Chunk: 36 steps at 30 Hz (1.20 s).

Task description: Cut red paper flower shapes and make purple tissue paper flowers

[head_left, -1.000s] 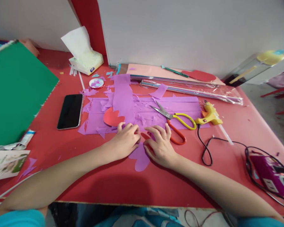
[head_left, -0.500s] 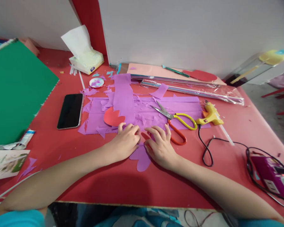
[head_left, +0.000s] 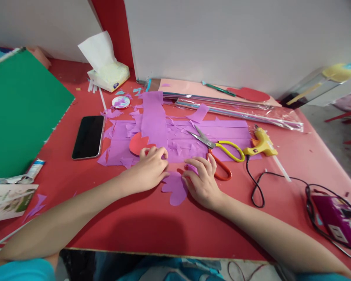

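Observation:
A purple flower-shaped paper cutout (head_left: 175, 191) lies flat on the red table between my hands. My left hand (head_left: 152, 168) is at its upper left, fingers loosely bent and thumb apart, with the thumb tip by the cutout's edge. At the cutout's right edge rests my right hand (head_left: 203, 181), its fingers curved and spread; a bit of purple paper shows beneath them. Just beyond my left fingers is a red paper piece with a zigzag edge (head_left: 137, 143), partly covered. Scissors with one yellow and one red handle (head_left: 212, 144) lie open beyond my right hand.
Purple paper sheets (head_left: 234, 134) and scraps spread behind the hands. A yellow glue gun (head_left: 261, 142) with a black cord is on the right. A phone (head_left: 88, 137), tissue box (head_left: 112, 76) and green board (head_left: 23, 113) stand left. Wrapped sticks (head_left: 236, 113) lie at the back.
My left hand has shifted slightly left and away, its thumb parting from the fingers. My right hand has moved slightly right. More of the purple cutout shows, and it sits a little farther from me.

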Motion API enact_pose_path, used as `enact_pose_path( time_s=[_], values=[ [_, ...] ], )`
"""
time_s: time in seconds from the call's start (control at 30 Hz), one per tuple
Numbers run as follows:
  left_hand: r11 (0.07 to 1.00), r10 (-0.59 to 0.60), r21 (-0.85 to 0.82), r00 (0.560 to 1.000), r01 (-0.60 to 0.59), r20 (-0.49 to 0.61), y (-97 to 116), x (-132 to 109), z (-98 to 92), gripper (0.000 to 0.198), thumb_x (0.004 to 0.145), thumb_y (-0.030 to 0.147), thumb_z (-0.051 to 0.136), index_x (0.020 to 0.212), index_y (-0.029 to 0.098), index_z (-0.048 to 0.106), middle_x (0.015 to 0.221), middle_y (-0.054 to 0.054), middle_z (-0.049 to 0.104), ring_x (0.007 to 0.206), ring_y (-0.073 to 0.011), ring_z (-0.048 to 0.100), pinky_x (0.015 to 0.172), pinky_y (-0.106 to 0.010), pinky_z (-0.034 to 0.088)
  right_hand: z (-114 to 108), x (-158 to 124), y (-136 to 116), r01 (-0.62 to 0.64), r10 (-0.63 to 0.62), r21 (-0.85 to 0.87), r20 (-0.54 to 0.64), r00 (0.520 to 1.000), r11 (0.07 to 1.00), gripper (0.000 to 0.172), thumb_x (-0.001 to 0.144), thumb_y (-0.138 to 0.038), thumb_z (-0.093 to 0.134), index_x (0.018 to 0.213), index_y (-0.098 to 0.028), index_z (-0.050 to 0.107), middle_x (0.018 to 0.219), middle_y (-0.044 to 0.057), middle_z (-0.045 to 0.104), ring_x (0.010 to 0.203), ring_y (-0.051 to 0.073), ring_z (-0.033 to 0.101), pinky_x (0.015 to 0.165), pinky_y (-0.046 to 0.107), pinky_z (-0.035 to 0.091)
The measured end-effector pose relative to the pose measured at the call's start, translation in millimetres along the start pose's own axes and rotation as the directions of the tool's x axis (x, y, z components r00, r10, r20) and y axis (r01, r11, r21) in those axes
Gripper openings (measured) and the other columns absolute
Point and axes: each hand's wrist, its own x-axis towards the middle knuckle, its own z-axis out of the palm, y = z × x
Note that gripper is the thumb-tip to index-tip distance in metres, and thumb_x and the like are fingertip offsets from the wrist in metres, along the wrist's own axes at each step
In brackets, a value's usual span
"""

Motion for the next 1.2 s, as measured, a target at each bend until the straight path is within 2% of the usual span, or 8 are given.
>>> enact_pose_path(
  time_s=[0.23,0.37,0.43,0.67,0.8,1.0,1.2],
  values=[
    [1.0,0.007,0.002,1.0,-0.007,0.014,-1.3,-2.3,-1.8,0.021,0.083,0.023,0.048,0.065,0.014,0.055,0.098,-0.005,0.047,0.091,-0.0212,0.045,0.082,-0.044,0.031,-0.6,0.0,-0.9,-0.003,0.002,0.012,0.029,1.0,1.0,0.009,0.081,-0.015,0.05,0.075,-0.018,0.055,0.104,0.008,0.057,0.102,0.023,0.046,0.101,0.055,0.018],
    [0.997,-0.057,0.043,0.994,0.062,-0.097,5.9,-1.1,-1.3,0.012,0.081,0.022,0.05,0.074,0.015,0.058,0.1,-0.007,0.048,0.094,-0.0237,0.045,0.084,-0.048,0.028,0.4,-0.2,-1.7,-0.017,0.016,0.018,0.051,0.999,1.0,0.01,0.081,-0.016,0.05,0.073,-0.018,0.056,0.104,0.007,0.057,0.103,0.023,0.045,0.102,0.055,0.016],
    [0.998,-0.059,0.008,0.988,0.061,-0.142,12.2,0.6,3.1,0.01,0.08,0.021,0.051,0.077,0.016,0.059,0.104,-0.007,0.049,0.096,-0.0239,0.046,0.086,-0.049,0.027,1.3,-0.9,-1.8,-0.019,0.018,0.012,0.064,0.998,1.0,0.011,0.081,-0.016,0.05,0.073,-0.018,0.056,0.104,0.008,0.057,0.103,0.023,0.045,0.102,0.055,0.016],
    [0.995,-0.023,-0.1,0.983,0.005,-0.181,24.5,4.0,28.5,0.01,0.079,0.021,0.055,0.081,0.017,0.065,0.107,-0.008,0.05,0.104,-0.0251,0.043,0.089,-0.048,0.026,3.6,-3.1,-1.5,-0.027,0.025,0.011,0.13,0.991,1.0,0.012,0.082,-0.018,0.05,0.074,-0.018,0.058,0.106,0.008,0.057,0.105,0.024,0.043,0.102,0.055,0.014],
    [0.994,-0.03,-0.109,0.982,0.01,-0.185,24.2,4.8,35.0,0.013,0.081,0.021,0.053,0.079,0.017,0.065,0.106,-0.008,0.051,0.105,-0.0255,0.042,0.088,-0.047,0.027,4.2,-3.0,-1.6,-0.039,0.036,0.019,0.142,0.989,0.999,0.012,0.082,-0.018,0.051,0.072,-0.018,0.058,0.106,0.008,0.057,0.106,0.025,0.042,0.101,0.055,0.014],
    [0.994,-0.027,-0.105,0.981,0.008,-0.19,24.8,6.3,34.1,0.02,0.084,0.02,0.047,0.075,0.016,0.064,0.103,-0.008,0.053,0.103,-0.0248,0.043,0.087,-0.046,0.028,-0.2,-0.7,-1.6,-0.062,0.051,0.054,0.189,0.981,0.997,0.012,0.081,-0.018,0.049,0.072,-0.017,0.058,0.109,0.009,0.055,0.108,0.025,0.042,0.101,0.055,0.015],
    [0.993,-0.019,-0.121,0.984,-0.002,-0.179,23.2,6.1,34.4,0.017,0.082,0.019,0.049,0.074,0.016,0.064,0.103,-0.007,0.053,0.103,-0.0237,0.044,0.089,-0.046,0.026,-1.8,0.8,-0.9,-0.053,0.038,0.064,0.213,0.976,0.997,0.011,0.079,-0.019,0.05,0.073,-0.016,0.058,0.11,0.01,0.054,0.108,0.026,0.041,0.1,0.056,0.015]
  ],
)
